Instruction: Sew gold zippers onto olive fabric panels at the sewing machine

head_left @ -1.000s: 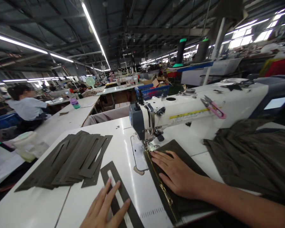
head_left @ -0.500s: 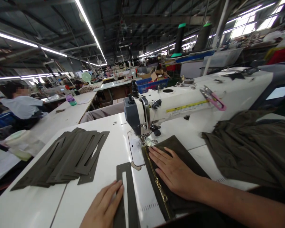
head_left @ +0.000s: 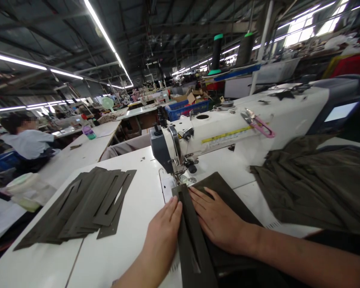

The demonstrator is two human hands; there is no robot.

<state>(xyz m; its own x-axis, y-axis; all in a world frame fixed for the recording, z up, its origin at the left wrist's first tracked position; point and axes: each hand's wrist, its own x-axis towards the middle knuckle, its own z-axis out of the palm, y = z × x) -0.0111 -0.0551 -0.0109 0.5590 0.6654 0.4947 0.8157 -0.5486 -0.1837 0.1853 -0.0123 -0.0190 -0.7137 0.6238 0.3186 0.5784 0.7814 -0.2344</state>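
Observation:
A dark olive slotted strip (head_left: 206, 262) lies over the folded olive fabric (head_left: 225, 188), its far end close to the sewing machine's presser foot (head_left: 178, 178). Along the strip's left edge, my left hand (head_left: 163, 230) grips it with fingers close together; the thumb is hidden. My right hand (head_left: 219, 218) rests flat on the fabric, fingers stretched out and tips beside the strip's right edge. The zipper seen before is covered by the strip.
A fanned stack of slotted strips (head_left: 84, 204) lies on the left of the white table (head_left: 120, 256). Crumpled olive cloth (head_left: 312, 184) is at right. Pink-handled snips (head_left: 259, 124) rest on the sewing machine (head_left: 228, 130). A seated person (head_left: 30, 138) is at far left.
My left hand has moved right and forward, bringing the slotted strip from the bare table onto the zipper and fabric. My right hand stays flat on the fabric. The view has shifted slightly.

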